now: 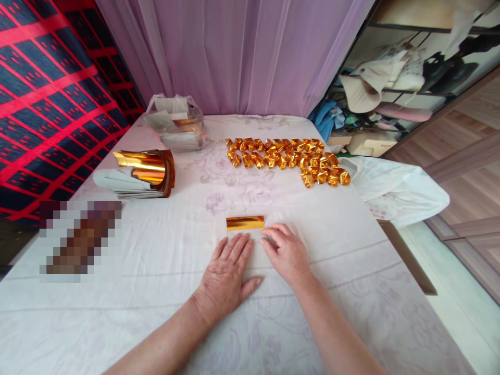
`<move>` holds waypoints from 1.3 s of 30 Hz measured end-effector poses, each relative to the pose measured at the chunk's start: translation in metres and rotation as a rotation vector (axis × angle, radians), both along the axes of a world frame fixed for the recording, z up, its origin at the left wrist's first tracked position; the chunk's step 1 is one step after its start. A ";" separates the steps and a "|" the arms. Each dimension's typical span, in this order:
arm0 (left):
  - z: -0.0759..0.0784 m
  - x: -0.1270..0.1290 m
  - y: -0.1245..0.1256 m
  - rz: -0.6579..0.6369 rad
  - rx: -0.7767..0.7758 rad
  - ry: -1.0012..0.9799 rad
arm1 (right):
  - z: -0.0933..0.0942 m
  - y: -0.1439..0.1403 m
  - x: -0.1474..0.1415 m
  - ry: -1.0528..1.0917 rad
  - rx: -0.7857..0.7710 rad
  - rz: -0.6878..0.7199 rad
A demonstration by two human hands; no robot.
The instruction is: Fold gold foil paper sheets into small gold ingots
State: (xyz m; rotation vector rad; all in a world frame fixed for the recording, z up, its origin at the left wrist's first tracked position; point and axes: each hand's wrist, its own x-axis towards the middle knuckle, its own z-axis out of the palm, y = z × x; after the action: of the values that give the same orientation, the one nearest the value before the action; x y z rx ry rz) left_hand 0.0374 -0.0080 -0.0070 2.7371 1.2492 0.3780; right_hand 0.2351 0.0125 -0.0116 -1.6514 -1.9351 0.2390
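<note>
A folded strip of shiny gold foil paper (245, 223) lies flat on the cloth, crosswise in front of me. My left hand (228, 273) rests palm down just on the near side of it, fingers stretched out and thumb spread, holding nothing. Beside the strip's right end, my right hand (287, 252) has loosely bent fingers, with a gap between thumb and forefinger. Its fingertips are close to the strip's corner; whether they touch it I cannot tell. Farther back, several folded gold paper pieces (279, 153) stand in rows at the right.
A stack of gold and white paper sheets (150, 174) lies curled at the left. Behind it is a clear plastic bag (175, 122) of paper. A white plastic bag (402, 187) hangs by the right edge of the cloth-covered table (164, 250). A pixelated patch (82, 242) hides something at left.
</note>
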 end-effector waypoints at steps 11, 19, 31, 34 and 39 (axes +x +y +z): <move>-0.002 0.001 0.000 0.006 0.021 0.015 | -0.001 0.001 0.009 0.069 -0.064 0.072; -0.002 0.000 0.000 0.001 0.037 0.003 | 0.002 0.001 -0.001 0.058 -0.067 -0.009; 0.000 0.002 0.001 0.005 0.029 -0.007 | 0.002 0.002 -0.011 -0.051 -0.031 -0.111; 0.000 0.002 0.001 0.003 0.036 -0.012 | 0.001 0.002 -0.011 -0.054 -0.024 -0.110; -0.004 -0.004 0.003 -0.038 0.076 -0.052 | -0.001 0.002 -0.010 -0.055 -0.016 -0.104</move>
State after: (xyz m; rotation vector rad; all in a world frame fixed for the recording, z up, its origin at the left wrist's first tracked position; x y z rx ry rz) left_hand 0.0332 -0.0047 -0.0109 2.7896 1.1919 0.4992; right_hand 0.2251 0.0148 -0.0121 -1.7799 -1.8849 0.1704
